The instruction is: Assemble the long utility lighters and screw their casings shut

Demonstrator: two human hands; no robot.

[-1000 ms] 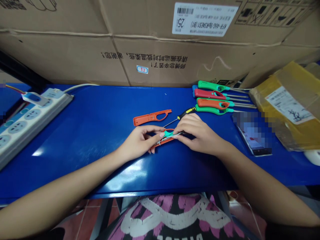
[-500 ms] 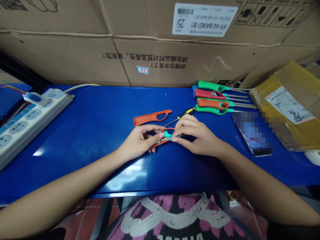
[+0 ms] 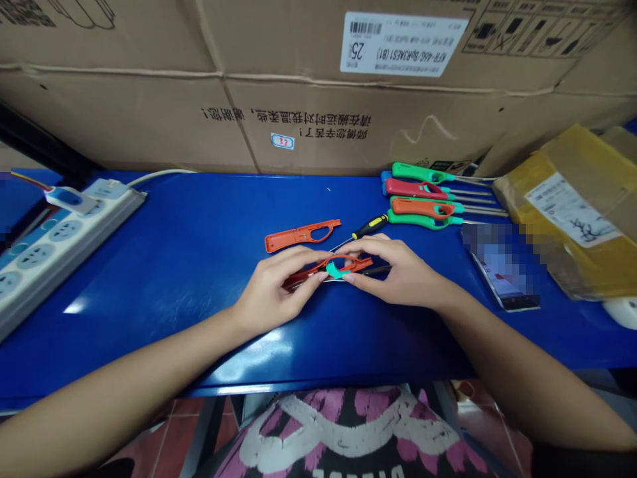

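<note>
An orange lighter casing half [image 3: 366,263] with a green trigger [image 3: 337,271] is held between both hands above the blue table. My left hand [image 3: 271,285] closes round its handle end, thumb beside the trigger. My right hand [image 3: 405,272] pinches the casing near the trigger and finger loop. A thin dark piece [image 3: 377,270] extends under the right fingers; its kind is unclear. Just beyond the hands lies a loose orange casing half [image 3: 286,241], inner side up. A black and yellow screwdriver [image 3: 369,228] rests there too, its shaft tip hidden by the hands.
Several assembled lighters [image 3: 423,208] lie at the back right, by a taped parcel [image 3: 572,219]. A phone [image 3: 500,265] is right of my right hand. A power strip [image 3: 64,232] runs along the left. A large cardboard box [image 3: 164,113] stands behind.
The held casing has turned so its finger loop and tip show more between the hands. The thin metal-looking strip by the right fingers is now mostly hidden. The loose parts stay put.
</note>
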